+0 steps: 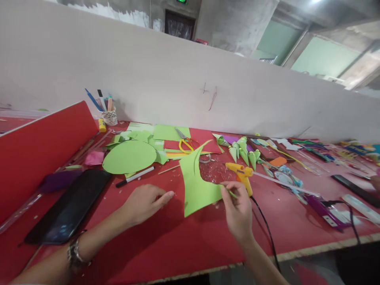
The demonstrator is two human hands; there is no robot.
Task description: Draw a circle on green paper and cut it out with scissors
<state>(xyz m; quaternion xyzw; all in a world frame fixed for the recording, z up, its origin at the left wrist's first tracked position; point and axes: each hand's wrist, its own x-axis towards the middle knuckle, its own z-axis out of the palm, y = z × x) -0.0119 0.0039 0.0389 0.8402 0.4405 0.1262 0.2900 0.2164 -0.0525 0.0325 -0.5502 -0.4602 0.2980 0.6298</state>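
My right hand (pixel 237 209) pinches the lower right corner of a light green sheet of paper (pixel 198 186), which has a curved cut edge and a narrow tip curling up at the top. Left of the paper, apart from it, my left hand (pixel 148 204) hovers over the red table with thumb stretched out and nothing in it. Its other fingers are partly hidden. Just beyond the right hand lies a yellow glue gun (pixel 242 172) with a clear glue stick in it. Scissors (pixel 185 140) with orange and yellow handles rest on paper behind the sheet.
A black phone (pixel 69 206) and a capped marker (pixel 135 177) lie on the left near a green paper oval (pixel 130 156). Rolled green paper cones (pixel 243 150) stand at the back. A purple power strip (pixel 328 211) sits right, with a black cord (pixel 267 227) hanging over the table edge.
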